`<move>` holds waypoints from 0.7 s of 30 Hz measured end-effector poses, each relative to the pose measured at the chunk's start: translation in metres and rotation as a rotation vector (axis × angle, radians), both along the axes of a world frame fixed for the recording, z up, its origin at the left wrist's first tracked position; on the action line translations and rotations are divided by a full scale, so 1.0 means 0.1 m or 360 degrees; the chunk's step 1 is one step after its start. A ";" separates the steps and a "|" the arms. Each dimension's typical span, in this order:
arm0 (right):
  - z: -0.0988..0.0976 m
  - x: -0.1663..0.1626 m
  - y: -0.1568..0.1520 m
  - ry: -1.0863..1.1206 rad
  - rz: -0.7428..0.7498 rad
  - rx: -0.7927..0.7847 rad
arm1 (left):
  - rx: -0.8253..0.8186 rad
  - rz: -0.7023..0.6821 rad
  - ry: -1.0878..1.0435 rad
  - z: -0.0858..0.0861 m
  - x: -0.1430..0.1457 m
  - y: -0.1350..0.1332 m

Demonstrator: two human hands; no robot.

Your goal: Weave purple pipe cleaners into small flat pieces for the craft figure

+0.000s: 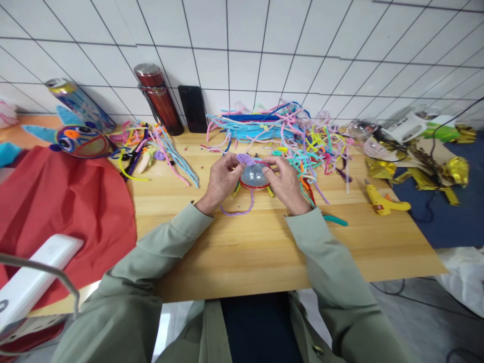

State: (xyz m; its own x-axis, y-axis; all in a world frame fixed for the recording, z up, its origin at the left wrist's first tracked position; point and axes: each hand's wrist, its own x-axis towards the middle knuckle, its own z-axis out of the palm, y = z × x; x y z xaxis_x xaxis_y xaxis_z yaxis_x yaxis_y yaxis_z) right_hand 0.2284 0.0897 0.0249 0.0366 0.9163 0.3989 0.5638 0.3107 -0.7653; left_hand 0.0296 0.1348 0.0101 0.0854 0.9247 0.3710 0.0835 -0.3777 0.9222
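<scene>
the left hand (221,180) pinches the purple ribbed piece (245,159) at the far-left edge of the clear dome (254,175), located near-side of the pipe-cleaner pile (260,128), while the right hand (286,182) pinches its right rim.

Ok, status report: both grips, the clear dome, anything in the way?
Left grip pinching purple piece. Right grip on clear dome. Dome red-rimmed, between both. Pipe cleaners heaped beyond.

Dome (254,176) is clear with a red rim, patch (245,159) lilac with fine stripes, sleeves (181,227) grey-green, cloth (75,201) red, flask (163,108) metallic red, phone (192,108) black, glue gun (381,200) yellow, stems (260,131) mixed blue, pink, yellow and purple, table (234,257) honey-toned with streaky grain, wall (245,27) white, gridded in dark lines.
</scene>
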 end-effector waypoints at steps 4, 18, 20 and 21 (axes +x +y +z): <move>0.00 0.00 0.00 -0.0003 -0.0001 0.0011 | 0.0015 0.0018 0.0021 0.03 0.00 -0.01; -0.04 0.01 0.02 -0.0039 0.0012 0.0073 | 0.0023 0.0046 0.0042 0.00 0.00 -0.01; -0.04 0.01 0.02 -0.0047 0.0015 0.0080 | 0.0032 0.0059 0.0056 0.01 0.00 -0.01; -0.04 0.01 0.02 -0.0049 0.0017 0.0080 | 0.0034 0.0060 0.0058 0.01 0.00 -0.01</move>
State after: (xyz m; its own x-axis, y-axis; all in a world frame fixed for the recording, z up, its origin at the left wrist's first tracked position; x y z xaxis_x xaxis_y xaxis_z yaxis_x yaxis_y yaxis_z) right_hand 0.2297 0.0913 0.0206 0.0136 0.8953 0.4452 0.5834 0.3545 -0.7307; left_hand 0.0294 0.1341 0.0107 0.0642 0.9194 0.3880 0.1315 -0.3932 0.9100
